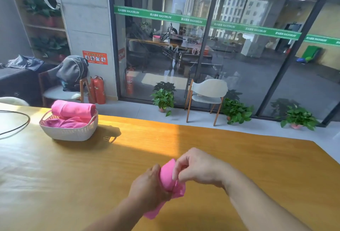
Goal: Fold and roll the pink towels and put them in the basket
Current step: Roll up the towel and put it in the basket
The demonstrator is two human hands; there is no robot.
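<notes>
Head view of a wooden tabletop (230, 161) with both forearms entering from the lower edge, cut off below the elbows. The left hand (149, 188) is seen from its back, so its fingers are hidden behind the rolled pink towel (166, 177) around which it is wrapped; the towel's far side and the end inside the palm cannot be made out, and a loose tail of cloth hangs out beneath the wrist toward 7 o'clock. The right hand (196, 168), at 3 o'clock of the roll, has its fingers curled, thumb and fingertips pinching the upper edge of the roll. The towel is held just above the tabletop, near the front edge. At 10 o'clock of the hands, well apart, stands a white perforated basket (68, 132) holding crumpled pink cloth, with a second rolled towel (73, 110) lying across its rim. A black cable (22, 124) curves at 9 o'clock of the basket, cut off by the left frame edge.
</notes>
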